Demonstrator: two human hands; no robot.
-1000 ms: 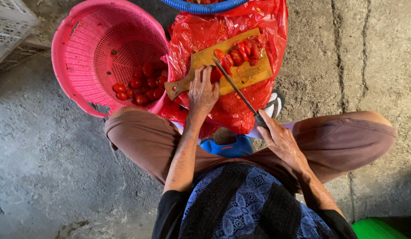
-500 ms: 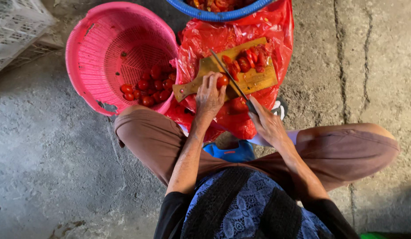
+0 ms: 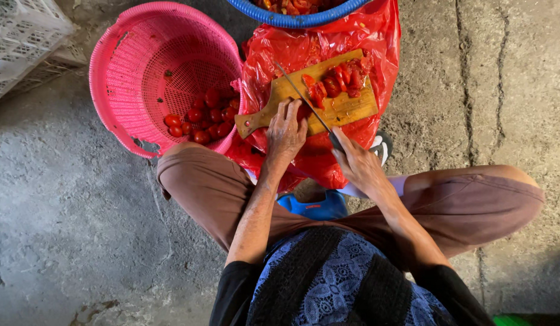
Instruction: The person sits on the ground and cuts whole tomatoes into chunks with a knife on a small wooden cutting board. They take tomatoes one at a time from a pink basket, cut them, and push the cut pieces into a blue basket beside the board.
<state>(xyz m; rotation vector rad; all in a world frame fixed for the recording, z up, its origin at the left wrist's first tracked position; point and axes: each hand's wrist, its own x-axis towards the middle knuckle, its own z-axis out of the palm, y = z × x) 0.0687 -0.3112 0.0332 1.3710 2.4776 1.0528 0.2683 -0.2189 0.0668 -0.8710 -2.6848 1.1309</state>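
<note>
Tomatoes [image 3: 335, 81] are sitting cut up on our wooden cutting board [image 3: 346, 107], which is lying on a red plastic bag [image 3: 328, 36] on the concrete floor [image 3: 62, 199]. We're pressing our left hand [image 3: 286, 130] down on the board's near edge, fingers together over what looks like a tomato piece, though we can't really tell what's under them. Our right hand [image 3: 361, 166] is gripping the handle of a knife [image 3: 304, 99], fist closed, blade lying slantwise across the board just beside the left fingers. Whole tomatoes [image 3: 198, 118] are waiting in the pink basket [image 3: 120, 66] to the left. A blue basin [image 3: 292, 19] is sitting at the top.
</note>
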